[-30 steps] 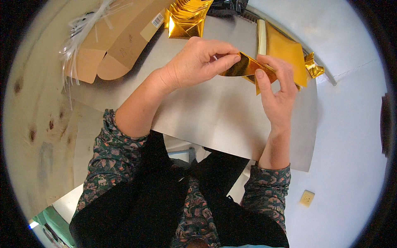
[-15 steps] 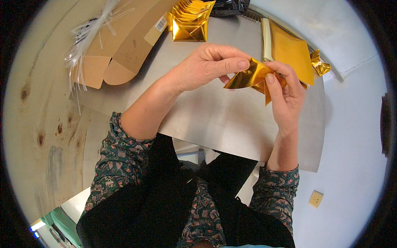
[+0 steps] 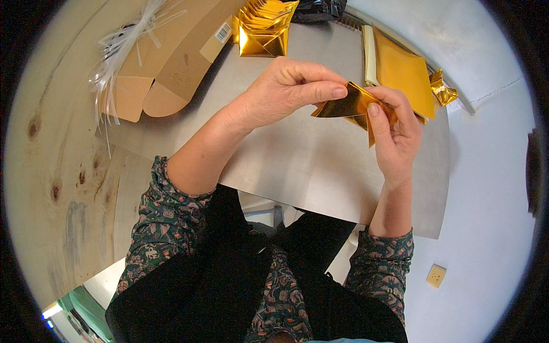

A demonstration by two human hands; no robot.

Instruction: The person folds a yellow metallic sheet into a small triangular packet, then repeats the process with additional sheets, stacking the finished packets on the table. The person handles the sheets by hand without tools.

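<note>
Between both hands, above the metal tabletop point(image 3: 297, 171), is a sheet of shiny gold foil paper point(image 3: 355, 103), partly folded, with pointed corners sticking out to the left and downward. My left hand point(image 3: 291, 91) pinches its upper left edge between thumb and fingers. On the right side, my right hand point(image 3: 394, 126) grips the paper, thumb in front and fingers behind. The fingertips behind the foil are partly hidden. Just beyond my right hand lies a stack of flat gold sheets point(image 3: 403, 71). Several folded gold foil packets point(image 3: 263, 40) stand in a row at the far edge.
An open cardboard box point(image 3: 177, 74) lies at the far left, with a bundle of clear plastic strips point(image 3: 117, 71) over its side. Crumpled gold foil point(image 3: 443, 88) sits at the far right by a metal rail. A black plastic bag point(image 3: 320, 8) is at the back.
The foil's left part has tilted slightly, and its left point sits a little lower behind my left fingers. Both hands stay in nearly the same place and keep their grip.
</note>
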